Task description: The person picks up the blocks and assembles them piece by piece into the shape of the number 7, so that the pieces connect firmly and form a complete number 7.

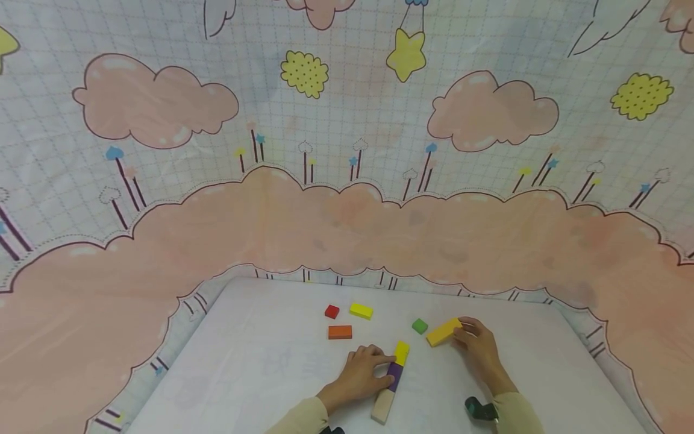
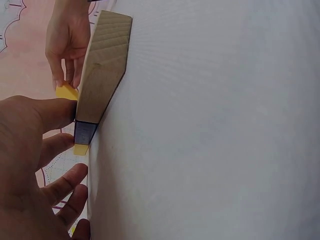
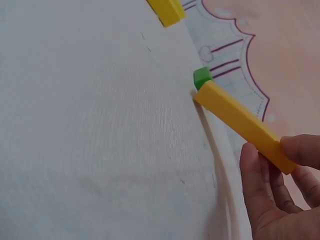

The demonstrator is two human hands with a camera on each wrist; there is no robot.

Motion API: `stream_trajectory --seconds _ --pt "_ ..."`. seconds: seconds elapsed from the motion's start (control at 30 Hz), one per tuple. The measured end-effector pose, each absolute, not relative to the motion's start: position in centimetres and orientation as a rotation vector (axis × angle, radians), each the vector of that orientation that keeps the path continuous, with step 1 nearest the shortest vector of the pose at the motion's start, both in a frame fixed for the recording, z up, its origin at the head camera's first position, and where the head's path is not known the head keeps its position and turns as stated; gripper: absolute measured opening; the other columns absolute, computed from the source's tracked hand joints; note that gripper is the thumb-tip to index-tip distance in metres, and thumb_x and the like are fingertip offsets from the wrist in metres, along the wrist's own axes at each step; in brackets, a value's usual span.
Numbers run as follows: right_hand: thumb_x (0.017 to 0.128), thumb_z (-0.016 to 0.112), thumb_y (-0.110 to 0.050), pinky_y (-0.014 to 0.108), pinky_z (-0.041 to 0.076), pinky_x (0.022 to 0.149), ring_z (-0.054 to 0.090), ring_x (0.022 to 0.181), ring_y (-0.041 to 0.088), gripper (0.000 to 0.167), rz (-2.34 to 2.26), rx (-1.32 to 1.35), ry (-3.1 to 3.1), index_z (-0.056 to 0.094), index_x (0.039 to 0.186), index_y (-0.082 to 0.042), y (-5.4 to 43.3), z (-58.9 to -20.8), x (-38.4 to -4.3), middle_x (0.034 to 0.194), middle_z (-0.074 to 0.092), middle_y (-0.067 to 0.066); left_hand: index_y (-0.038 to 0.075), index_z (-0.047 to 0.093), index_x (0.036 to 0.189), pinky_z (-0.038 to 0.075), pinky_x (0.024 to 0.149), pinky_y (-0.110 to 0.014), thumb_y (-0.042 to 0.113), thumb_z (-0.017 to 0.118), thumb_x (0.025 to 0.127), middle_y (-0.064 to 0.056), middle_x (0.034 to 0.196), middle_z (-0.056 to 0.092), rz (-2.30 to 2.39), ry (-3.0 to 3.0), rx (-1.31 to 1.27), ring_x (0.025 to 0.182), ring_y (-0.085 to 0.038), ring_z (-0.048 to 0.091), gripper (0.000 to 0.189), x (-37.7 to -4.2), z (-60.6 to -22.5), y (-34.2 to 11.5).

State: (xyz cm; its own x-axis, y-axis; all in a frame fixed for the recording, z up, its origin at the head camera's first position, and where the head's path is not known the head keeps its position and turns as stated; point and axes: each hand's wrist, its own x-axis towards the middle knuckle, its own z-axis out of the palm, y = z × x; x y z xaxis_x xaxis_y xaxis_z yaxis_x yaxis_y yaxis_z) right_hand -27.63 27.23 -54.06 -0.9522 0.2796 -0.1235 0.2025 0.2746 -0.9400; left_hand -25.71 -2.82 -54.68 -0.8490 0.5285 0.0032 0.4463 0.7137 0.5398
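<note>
A row of three blocks lies end to end: a plain wood block (image 1: pixel 383 405) nearest me, a purple block (image 1: pixel 396 376) in the middle and a yellow block (image 1: pixel 402 353) at the far end. My left hand (image 1: pixel 359 372) rests along the row's left side. Its thumb touches the purple block, the index finger reaches the yellow one, and the other fingers spread loosely. With thumb and fingers, my right hand (image 1: pixel 479 346) pinches one end of a long yellow-orange block (image 3: pixel 242 120). That block's free end points toward a small green block (image 3: pixel 202 77); contact is unclear.
Farther back on the white table (image 1: pixel 244 337) lie a red cube (image 1: pixel 332 311), a flat yellow block (image 1: pixel 361 311) and an orange block (image 1: pixel 340 332). A patterned cloth (image 1: pixel 336 229) hangs behind the table's far edge. A dark wrist device (image 1: pixel 479 409) sits beside my right sleeve.
</note>
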Motion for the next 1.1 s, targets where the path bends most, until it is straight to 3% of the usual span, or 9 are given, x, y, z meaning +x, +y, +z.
stream_trajectory --seconds 0.2,0.6,1.1 --pt "0.100 0.054 -0.018 0.020 0.054 0.088 0.055 0.119 0.026 0.045 1.851 -0.457 -2.433 0.043 0.141 -0.003 26.8 -53.9 -27.8 0.143 0.045 0.023 0.037 0.062 0.131 0.036 0.087 -0.034 0.044 0.068 0.089 0.008 0.119 0.058 0.801 2.772 0.791 0.103 -0.012 0.046 0.043 -25.6 -54.6 -2.7" --pt "0.100 0.052 -0.016 0.017 0.054 0.084 0.058 0.108 0.016 0.044 1.904 -0.465 -2.379 0.044 0.141 -0.004 26.3 -54.3 -28.8 0.143 0.045 0.022 0.036 0.062 0.132 0.036 0.087 -0.035 0.044 0.068 0.090 0.008 0.119 0.058 0.811 2.766 0.793 0.104 -0.012 0.046 0.043 -25.6 -54.4 -2.8" --pt "0.101 0.053 -0.016 0.021 0.054 0.088 0.052 0.121 0.029 0.044 1.939 -0.457 -2.373 0.043 0.141 -0.003 25.0 -54.1 -29.5 0.142 0.044 0.024 0.035 0.062 0.132 0.035 0.086 -0.034 0.043 0.067 0.090 0.008 0.118 0.058 0.820 2.759 0.795 0.104 -0.013 0.046 0.043 -25.5 -54.4 -2.8"
